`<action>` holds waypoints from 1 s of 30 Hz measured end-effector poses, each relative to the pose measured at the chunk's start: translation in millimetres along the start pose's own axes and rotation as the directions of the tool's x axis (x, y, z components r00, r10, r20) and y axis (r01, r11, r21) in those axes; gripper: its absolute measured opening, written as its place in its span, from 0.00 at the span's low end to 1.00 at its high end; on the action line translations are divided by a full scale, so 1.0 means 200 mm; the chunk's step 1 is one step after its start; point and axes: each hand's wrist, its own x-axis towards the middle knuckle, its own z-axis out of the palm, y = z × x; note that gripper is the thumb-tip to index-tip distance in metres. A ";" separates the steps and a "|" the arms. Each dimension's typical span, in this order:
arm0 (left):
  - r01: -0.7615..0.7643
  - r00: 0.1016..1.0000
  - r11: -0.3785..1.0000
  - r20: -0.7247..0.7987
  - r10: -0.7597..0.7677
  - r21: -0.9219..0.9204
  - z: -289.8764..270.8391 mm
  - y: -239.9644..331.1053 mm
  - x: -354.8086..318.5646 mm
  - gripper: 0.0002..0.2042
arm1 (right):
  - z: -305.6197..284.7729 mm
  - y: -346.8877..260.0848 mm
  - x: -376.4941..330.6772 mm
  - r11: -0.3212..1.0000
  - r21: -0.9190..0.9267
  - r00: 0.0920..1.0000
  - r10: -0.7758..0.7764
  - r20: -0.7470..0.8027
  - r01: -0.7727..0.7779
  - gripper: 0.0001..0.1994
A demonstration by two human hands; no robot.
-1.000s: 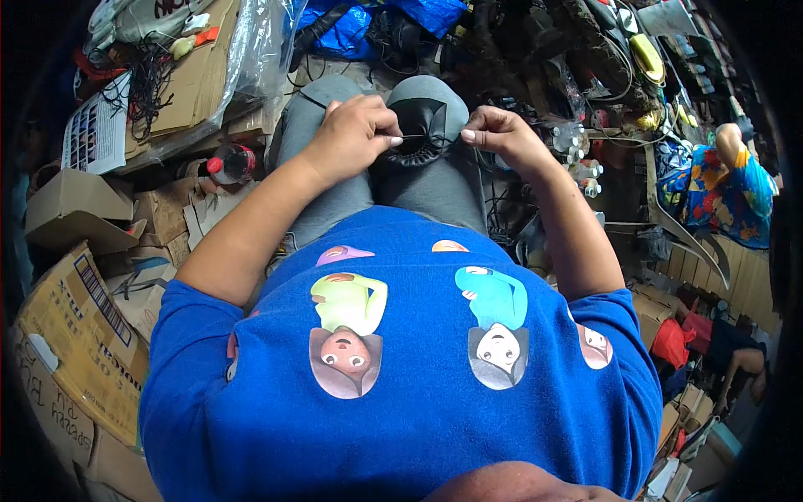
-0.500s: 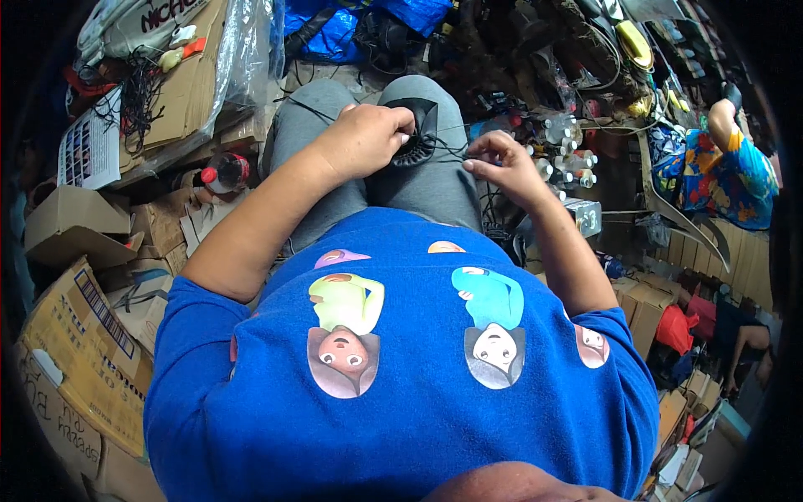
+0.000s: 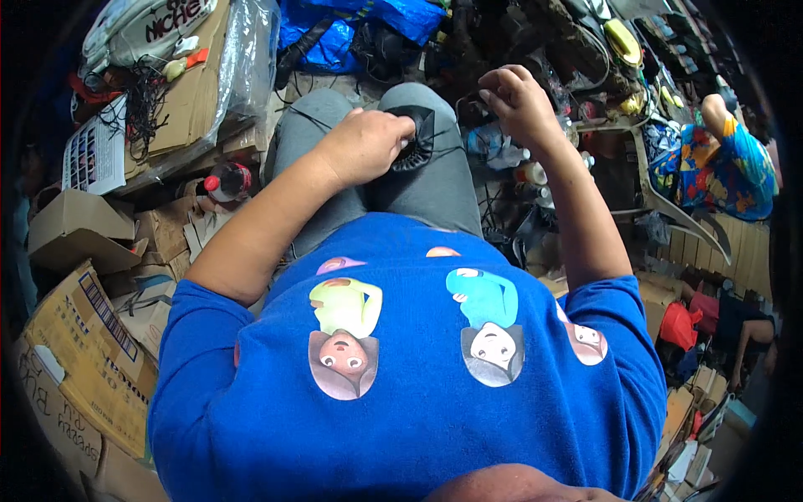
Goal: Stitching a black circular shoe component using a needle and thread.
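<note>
On my lap, my left hand (image 3: 368, 144) is closed on a black leather-like piece (image 3: 427, 127) with a ribbed, gathered or stitched opening. Its thumb and fingers pinch the near edge, and the hand covers part of the piece. Dark cord ends trail from the piece across both thighs of the grey trousers (image 3: 447, 194). My right hand (image 3: 520, 107) is raised away to the right, beyond the knee, with its fingers curled in toward the thumb. Whatever it pinches, perhaps a thread, is too thin to make out.
Small bottles (image 3: 535, 173) stand right of my knee. A red-capped bottle (image 3: 227, 182) lies at the left near cardboard boxes (image 3: 82, 230). Blue plastic sheeting (image 3: 335, 50) lies ahead. Another person in a colourful garment (image 3: 728, 171) is at the far right.
My right hand has moved up and away from the black piece, farther from my body. My left hand keeps its hold on my lap.
</note>
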 end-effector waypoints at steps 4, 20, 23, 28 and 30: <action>-0.025 1.000 1.000 0.005 0.025 0.016 0.01 -0.03 -0.02 0.04 | -0.04 -0.18 0.01 0.907 -0.131 0.895 -0.357 0.269 0.401 0.04; 0.162 0.977 0.975 -0.163 -0.137 0.152 -0.25 -0.25 -0.48 0.05 | -0.06 0.22 -0.11 0.993 -0.073 0.890 0.114 0.442 -0.091 0.05; 0.294 0.909 0.897 -0.192 -0.369 -0.331 -0.34 -0.18 -0.45 0.04 | -0.11 0.13 -0.03 0.663 0.606 0.897 0.284 0.340 -0.440 0.11; -0.194 0.929 0.536 -0.329 -0.167 -0.821 -0.29 0.09 -0.12 0.05 | 0.07 -0.35 0.15 0.024 0.969 0.966 -0.071 0.247 -0.246 0.10; -0.006 0.999 -0.041 -0.005 -0.033 -0.999 -0.22 0.20 -0.13 0.05 | 0.09 -0.40 0.11 -0.057 0.939 0.915 -0.251 0.315 -0.338 0.09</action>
